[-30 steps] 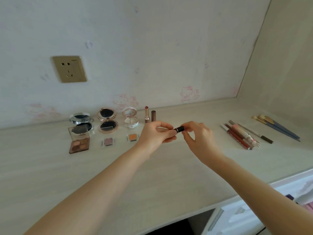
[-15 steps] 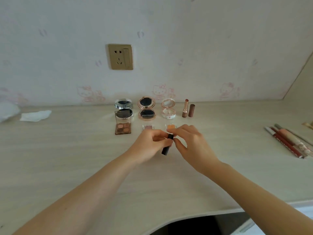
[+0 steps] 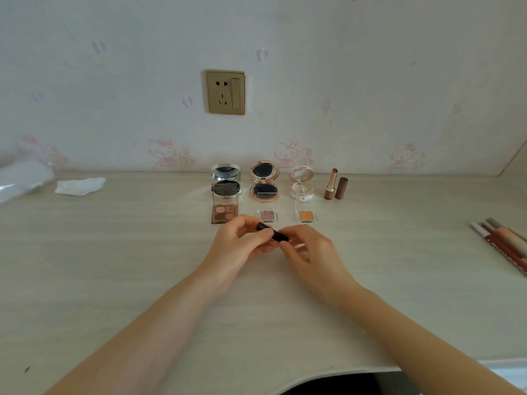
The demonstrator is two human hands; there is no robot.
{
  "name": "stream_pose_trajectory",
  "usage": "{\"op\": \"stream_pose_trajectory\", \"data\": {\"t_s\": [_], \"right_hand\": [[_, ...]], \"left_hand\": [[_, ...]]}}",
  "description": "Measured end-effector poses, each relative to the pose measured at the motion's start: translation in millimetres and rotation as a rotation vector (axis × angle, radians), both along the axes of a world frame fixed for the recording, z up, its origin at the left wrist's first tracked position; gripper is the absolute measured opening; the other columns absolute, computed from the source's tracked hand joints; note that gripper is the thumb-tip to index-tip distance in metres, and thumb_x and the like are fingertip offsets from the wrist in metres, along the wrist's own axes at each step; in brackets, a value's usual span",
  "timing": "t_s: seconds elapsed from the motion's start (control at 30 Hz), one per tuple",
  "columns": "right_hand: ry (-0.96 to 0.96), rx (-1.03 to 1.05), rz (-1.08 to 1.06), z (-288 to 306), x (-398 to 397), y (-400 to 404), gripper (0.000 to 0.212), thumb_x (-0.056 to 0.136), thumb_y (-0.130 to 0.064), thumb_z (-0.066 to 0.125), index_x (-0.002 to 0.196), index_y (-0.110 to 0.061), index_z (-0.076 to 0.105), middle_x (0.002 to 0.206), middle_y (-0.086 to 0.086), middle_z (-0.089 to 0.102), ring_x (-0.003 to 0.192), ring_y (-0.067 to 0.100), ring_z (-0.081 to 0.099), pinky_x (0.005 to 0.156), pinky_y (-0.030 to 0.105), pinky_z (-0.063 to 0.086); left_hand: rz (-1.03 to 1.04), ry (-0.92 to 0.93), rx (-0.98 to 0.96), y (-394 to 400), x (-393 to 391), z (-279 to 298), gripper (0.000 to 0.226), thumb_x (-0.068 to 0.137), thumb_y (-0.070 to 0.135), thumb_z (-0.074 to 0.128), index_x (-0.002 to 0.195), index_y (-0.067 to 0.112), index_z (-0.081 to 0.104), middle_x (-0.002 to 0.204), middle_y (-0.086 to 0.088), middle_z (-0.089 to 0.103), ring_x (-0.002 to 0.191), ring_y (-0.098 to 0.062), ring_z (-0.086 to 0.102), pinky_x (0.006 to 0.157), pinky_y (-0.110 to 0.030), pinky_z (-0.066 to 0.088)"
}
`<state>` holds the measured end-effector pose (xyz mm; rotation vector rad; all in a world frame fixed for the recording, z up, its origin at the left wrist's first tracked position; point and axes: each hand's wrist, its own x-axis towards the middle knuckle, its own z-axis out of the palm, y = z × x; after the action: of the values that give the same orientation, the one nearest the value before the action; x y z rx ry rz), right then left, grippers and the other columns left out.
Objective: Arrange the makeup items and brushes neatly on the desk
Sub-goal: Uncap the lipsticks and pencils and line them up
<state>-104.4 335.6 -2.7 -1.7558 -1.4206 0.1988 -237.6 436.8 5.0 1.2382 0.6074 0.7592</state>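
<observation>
Holding a small black tube [image 3: 272, 232] between them, the left hand [image 3: 242, 246] and right hand [image 3: 306, 252] hover just above the worktop [image 3: 114, 266], each grip pinching one end. Half a second ago the tube hung nearly upright; now it lies almost level, tilted toward 10 o'clock, and the hands sit slightly nearer the row of makeup. This suggests the cap is being worked off or on before the tube joins the row.

At 12 o'clock stand three open compacts [image 3: 264, 181], with an uncapped lipstick [image 3: 330, 184] and its cap [image 3: 341, 188] at 1 o'clock. An eyeshadow palette [image 3: 224, 213] and two single pans [image 3: 306, 215] lie just beyond the fingers, crowding any placement there. Pencils [image 3: 502, 246] lie at 3 o'clock, a crumpled tissue [image 3: 79, 186] at 10 o'clock.
</observation>
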Motion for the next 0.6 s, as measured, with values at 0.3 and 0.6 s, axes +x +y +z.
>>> {"op": "stream_pose_trajectory", "data": {"t_s": [0.3, 0.6], "right_hand": [[0.000, -0.078, 0.051, 12.1, 10.6, -0.1, 0.011, 0.091, -0.016, 0.061, 0.100, -0.018, 0.067, 0.096, -0.002, 0.060, 0.088, 0.004, 0.057, 0.073, 0.009, 0.046], [0.259, -0.152, 0.096, 18.3, 11.1, -3.6, 0.011, 0.094, -0.014, 0.054, 0.096, -0.020, 0.064, 0.080, -0.005, 0.070, 0.076, 0.009, 0.067, 0.078, 0.029, 0.056]], "left_hand": [[-0.007, 0.176, 0.424, 4.9, -8.3, -3.5, 0.018, 0.077, 0.006, 0.076, 0.085, 0.019, 0.067, 0.082, -0.004, 0.072, 0.077, -0.018, 0.072, 0.074, -0.023, 0.057], [0.091, 0.485, 1.171, 0.2, -14.8, 0.3, 0.016, 0.082, 0.027, 0.071, 0.093, 0.020, 0.062, 0.085, 0.006, 0.061, 0.081, -0.013, 0.059, 0.071, -0.037, 0.049]]}}
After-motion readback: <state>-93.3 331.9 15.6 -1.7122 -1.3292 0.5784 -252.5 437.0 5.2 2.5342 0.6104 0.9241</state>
